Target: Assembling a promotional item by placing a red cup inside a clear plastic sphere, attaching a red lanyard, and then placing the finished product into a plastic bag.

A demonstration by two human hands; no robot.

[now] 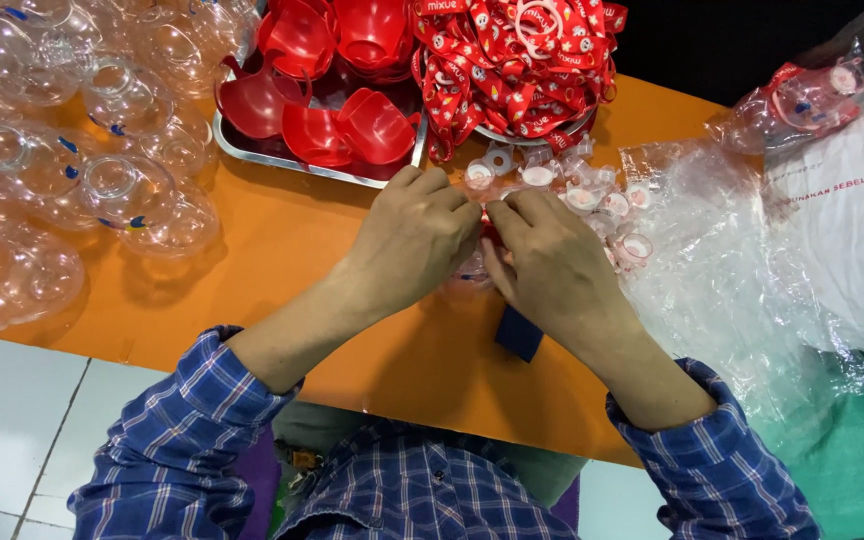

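Orange surface (282, 260), crowded along its far edge. At far left a heap of clear plastic bottles (72, 170); beside them a metal tray (252, 150) of red plastic cups (352, 125). Further right a pile of red printed straps (512, 60), small white-and-clear caps (592, 195), and crumpled clear plastic bags (732, 270) at far right.

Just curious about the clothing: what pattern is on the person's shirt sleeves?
Blue plaid shirt sleeves, with thin white and red lines; seen best in the head view.

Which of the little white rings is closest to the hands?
The little white ring just above the left hand, almost touching its knuckles. The other rings lie farther right, scattered by the clear plastic bags.
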